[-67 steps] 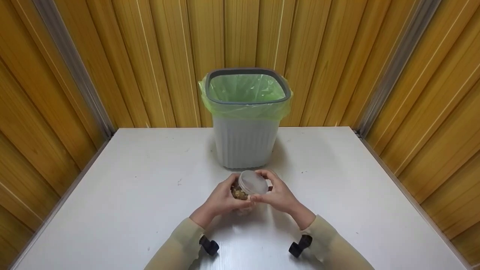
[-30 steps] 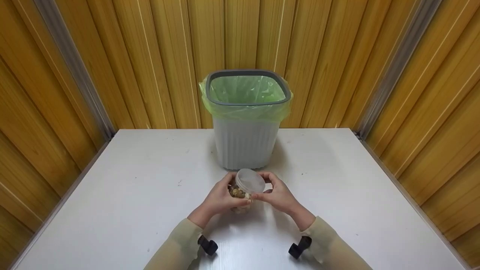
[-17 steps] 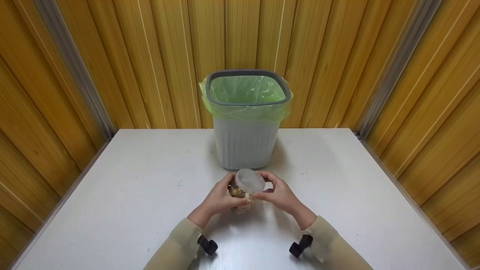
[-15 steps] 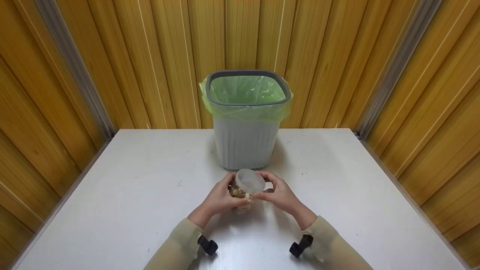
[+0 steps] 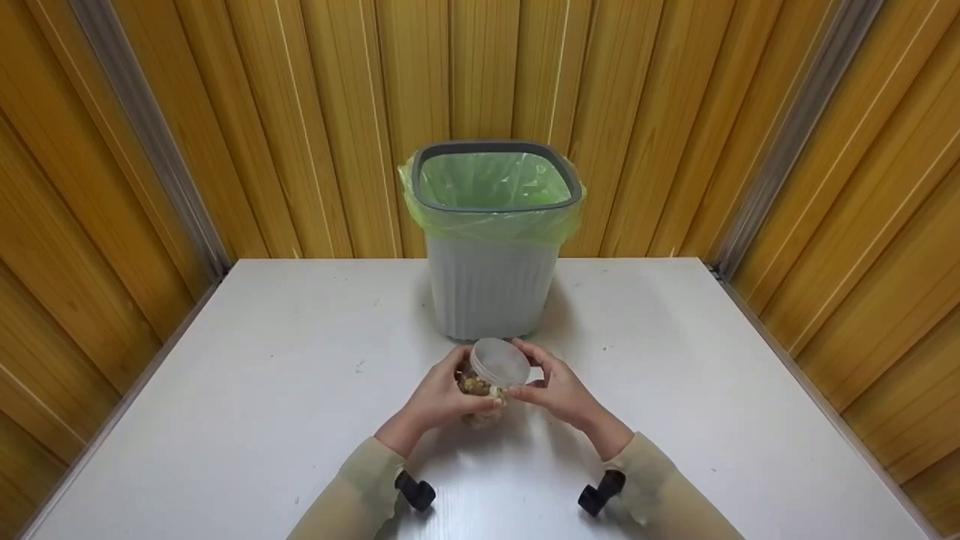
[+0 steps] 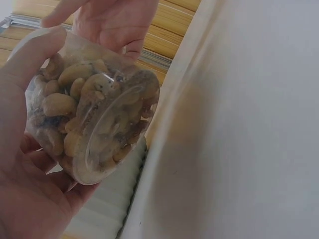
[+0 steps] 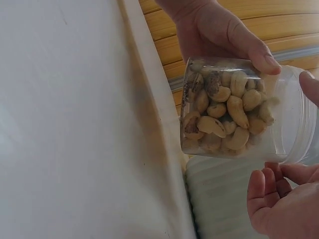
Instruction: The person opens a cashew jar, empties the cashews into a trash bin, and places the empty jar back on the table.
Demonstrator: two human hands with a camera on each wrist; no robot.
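Note:
A clear plastic jar [image 5: 475, 385] of cashews and darker nuts is held tilted over the table, near the bin's foot. My left hand [image 5: 439, 394] grips its body, thumb on the near side and fingers round the far side. On its top sits a translucent round lid [image 5: 502, 361], facing up and to the right. My right hand [image 5: 561, 388] holds the lid by its rim between thumb and fingers. The right wrist view shows the nuts [image 7: 229, 109] through the wall, with a gap below the lid. In the left wrist view the jar's base [image 6: 117, 129] faces the camera.
Directly behind the hands stands a light grey bin [image 5: 491, 289] with a dark rim [image 5: 495, 208] and a green liner bag [image 5: 491, 180]. It stands on a white table [image 5: 315, 360]. Wood-patterned panels [image 5: 300, 112] enclose the back and both sides.
Since the oldest frame the jar and lid have shifted slightly left, with both hands on them. In the last half second my right fingers have moved a little along the lid's rim.

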